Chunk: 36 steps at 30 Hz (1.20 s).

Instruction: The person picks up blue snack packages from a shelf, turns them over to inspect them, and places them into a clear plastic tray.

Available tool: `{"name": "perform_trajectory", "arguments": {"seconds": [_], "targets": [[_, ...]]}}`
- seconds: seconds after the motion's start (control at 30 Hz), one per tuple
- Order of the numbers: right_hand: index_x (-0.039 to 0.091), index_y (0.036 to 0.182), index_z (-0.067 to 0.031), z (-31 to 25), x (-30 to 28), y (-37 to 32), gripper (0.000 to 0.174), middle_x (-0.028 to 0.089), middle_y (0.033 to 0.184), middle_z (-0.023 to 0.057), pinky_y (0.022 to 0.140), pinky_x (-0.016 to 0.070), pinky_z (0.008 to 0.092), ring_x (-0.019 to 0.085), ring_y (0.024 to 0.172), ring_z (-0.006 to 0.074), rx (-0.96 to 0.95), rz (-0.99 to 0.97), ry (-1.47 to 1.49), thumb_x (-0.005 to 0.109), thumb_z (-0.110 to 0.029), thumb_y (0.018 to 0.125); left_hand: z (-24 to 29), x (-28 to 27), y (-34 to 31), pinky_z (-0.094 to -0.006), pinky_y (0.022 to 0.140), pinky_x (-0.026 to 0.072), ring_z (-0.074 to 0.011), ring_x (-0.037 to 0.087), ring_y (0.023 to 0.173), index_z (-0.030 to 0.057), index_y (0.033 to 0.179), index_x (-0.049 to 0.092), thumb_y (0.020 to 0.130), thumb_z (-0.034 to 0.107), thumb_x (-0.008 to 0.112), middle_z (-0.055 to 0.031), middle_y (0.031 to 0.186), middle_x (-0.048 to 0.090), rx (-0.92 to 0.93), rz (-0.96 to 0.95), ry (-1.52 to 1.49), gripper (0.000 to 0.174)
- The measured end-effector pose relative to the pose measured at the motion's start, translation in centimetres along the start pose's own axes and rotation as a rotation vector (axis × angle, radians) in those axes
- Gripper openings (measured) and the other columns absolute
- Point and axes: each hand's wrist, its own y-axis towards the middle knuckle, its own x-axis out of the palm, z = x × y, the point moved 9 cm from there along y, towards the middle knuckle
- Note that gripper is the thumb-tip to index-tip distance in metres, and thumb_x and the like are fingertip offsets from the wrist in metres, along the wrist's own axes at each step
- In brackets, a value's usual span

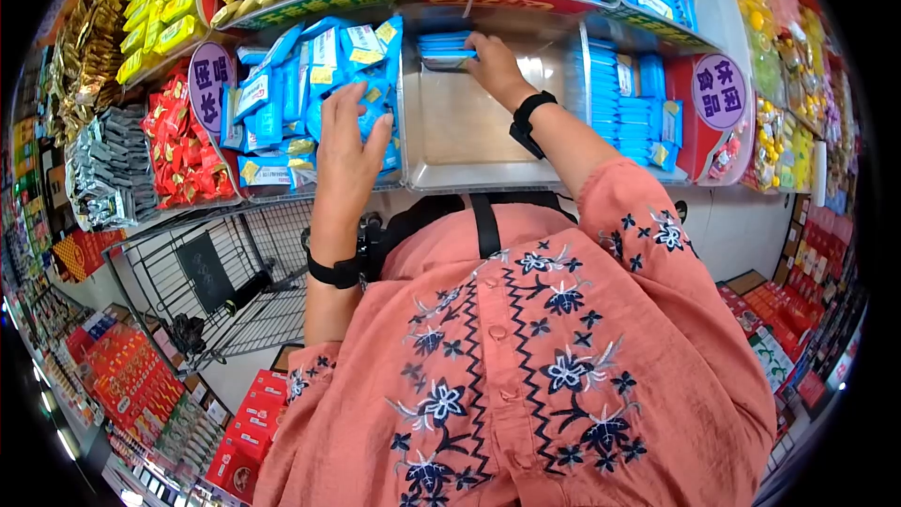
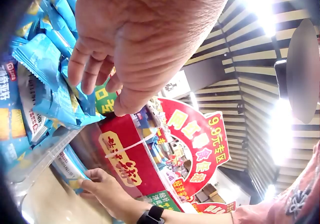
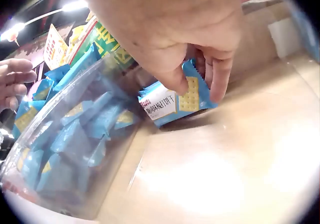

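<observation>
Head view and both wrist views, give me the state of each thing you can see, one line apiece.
Right hand: pinching a packet.
Pinched packet: in the middle bin.
Left hand: open, fingers relaxed, near the left heap.
Left heap: jumbled.
Middle bin: mostly bare.
Right-hand packets: stacked.
Cart: upright.

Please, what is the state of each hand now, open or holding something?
Left hand: open, holding nothing, near heaped packets.
Right hand: fingers pinching a blue biscuit packet.

blue biscuit packets [image 1: 445, 51], stacked, in far left corner of bin [image 1: 483, 131]
</observation>
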Motion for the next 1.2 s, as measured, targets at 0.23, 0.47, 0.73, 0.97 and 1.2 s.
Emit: {"name": "perform_trajectory", "arguments": {"seconds": [0.23, 0.47, 0.73, 0.97, 1.2], "targets": [[0.061, 0.116, -0.0116, -0.9, 0.0, 0.0, 0.032, 0.062, 0.113, 0.0187, 0.09, 0.0514, 0.0461, 0.062, 0.105, 0.038, 0.051, 0.024, -0.202, 0.071, -0.015, 0.085, 0.0, 0.1, 0.1, -0.0391, 0.088, 0.0516, -0.0295, 0.059, 0.1, -0.0015, 0.13, 0.053, 0.087, 0.005, 0.071, -0.0194, 0.125, 0.055, 0.002, 0.004, -0.004, 0.047], [0.058, 0.117, -0.0106, -0.7, 0.1, -0.2, 0.038, 0.062, 0.11, 0.0195, 0.085, 0.0533, 0.0474, 0.064, 0.101, 0.0384, 0.01, 0.072, -0.219, 0.073, -0.017, 0.083, -0.4, 0.8, 0.2, -0.0375, 0.084, 0.0533, -0.0281, 0.061, 0.101, 0.0005, 0.131, 0.053, 0.088, 0.008, 0.07, -0.0177, 0.127, 0.054, 0.005, -0.015, 0.033, 0.047], [0.056, 0.109, -0.0086, -2.1, -1.0, -0.8, 0.026, 0.061, 0.105, 0.0213, 0.08, 0.0537, 0.05, 0.065, 0.093, 0.0398, -0.104, 0.107, -0.272, 0.066, -0.013, 0.084, -0.8, 0.9, -0.1, -0.0333, 0.078, 0.0522, -0.0219, 0.06, 0.101, 0.0035, 0.132, 0.056, 0.091, 0.013, 0.07, -0.0129, 0.124, 0.055, -0.022, -0.031, 0.018, 0.044], [0.056, 0.101, -0.0062, -4.8, -4.0, -2.4, 0.015, 0.06, 0.103, 0.0223, 0.075, 0.053, 0.0524, 0.065, 0.087, 0.0427, -0.198, 0.125, -0.221, 0.057, -0.009, 0.086, -2.3, -0.6, -0.6, -0.035, 0.08, 0.0513, -0.0219, 0.061, 0.095, 0.0, 0.129, 0.057, 0.091, 0.013, 0.069, -0.0148, 0.116, 0.058, 0.013, 0.04, 0.083, 0.042], [0.063, 0.103, -0.0013, -6.8, -2.0, -5.4, 0.023, 0.065, 0.085, 0.0082, 0.059, 0.0531, 0.0293, 0.067, 0.072, 0.0174, 0.153, -0.406, 0.509, 0.062, -0.021, 0.091, -5.8, -2.8, -0.4, -0.0417, 0.079, 0.0532, -0.0327, 0.065, 0.086, -0.0004, 0.126, 0.058, 0.089, 0.016, 0.069, -0.0199, 0.113, 0.06, -0.142, 0.13, 0.144, 0.041]]}}
